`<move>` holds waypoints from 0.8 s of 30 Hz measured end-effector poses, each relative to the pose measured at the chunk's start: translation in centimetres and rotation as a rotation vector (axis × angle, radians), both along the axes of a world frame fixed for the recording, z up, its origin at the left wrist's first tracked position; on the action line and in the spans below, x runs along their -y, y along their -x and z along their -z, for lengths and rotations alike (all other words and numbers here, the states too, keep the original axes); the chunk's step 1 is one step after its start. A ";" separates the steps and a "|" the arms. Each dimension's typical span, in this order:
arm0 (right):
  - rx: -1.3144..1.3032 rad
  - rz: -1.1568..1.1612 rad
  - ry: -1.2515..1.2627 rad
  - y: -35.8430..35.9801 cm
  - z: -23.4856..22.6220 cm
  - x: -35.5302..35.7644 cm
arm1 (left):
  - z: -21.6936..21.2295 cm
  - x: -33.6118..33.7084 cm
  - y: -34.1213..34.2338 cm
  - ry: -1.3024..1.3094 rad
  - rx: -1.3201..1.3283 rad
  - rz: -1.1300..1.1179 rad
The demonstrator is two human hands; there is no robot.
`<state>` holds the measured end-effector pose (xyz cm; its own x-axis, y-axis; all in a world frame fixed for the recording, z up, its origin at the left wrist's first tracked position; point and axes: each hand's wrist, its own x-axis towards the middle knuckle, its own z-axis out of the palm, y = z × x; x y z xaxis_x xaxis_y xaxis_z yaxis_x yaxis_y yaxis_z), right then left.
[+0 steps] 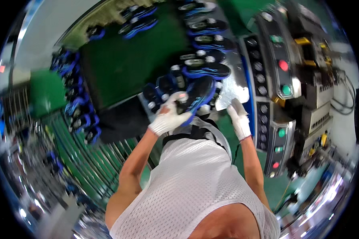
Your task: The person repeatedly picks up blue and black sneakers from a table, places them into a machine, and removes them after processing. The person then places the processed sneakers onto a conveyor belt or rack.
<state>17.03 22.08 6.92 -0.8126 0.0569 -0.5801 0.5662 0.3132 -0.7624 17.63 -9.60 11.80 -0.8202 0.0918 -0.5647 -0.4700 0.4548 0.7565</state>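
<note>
My left hand (170, 117), in a white knit glove, is closed on a black sneaker (201, 91) with a blue sole. The sneaker is tilted in front of my waist, near the end of a metal table (236, 81). My right hand (239, 119), gloved the same way, holds nothing; its fingers stretch out by the table's near corner, slightly blurred. Several similar sneakers (207, 70) lie in a row along the metal table, beyond the held one. Close past my left hand, more dark shoes (164, 85) are crowded together, partly hidden by the glove.
A dark green conveyor belt (127, 63) lies ahead to the left, with a row of shoes (77, 95) along its far left side. Control panels (281, 65) with red and green buttons line the right. Metal roller rails (77, 147) run at the lower left.
</note>
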 end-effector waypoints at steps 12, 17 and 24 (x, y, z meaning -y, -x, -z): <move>-0.094 0.150 0.461 -5.5 0.0 -2.0 | 1.7 -12.5 0.9 -0.091 -0.174 0.169; -0.087 0.235 0.208 -3.7 2.6 -4.8 | 5.6 -20.8 1.4 0.057 -0.179 0.174; -0.141 0.386 0.418 1.3 11.7 -4.9 | 14.8 -24.0 3.3 0.133 -0.404 0.047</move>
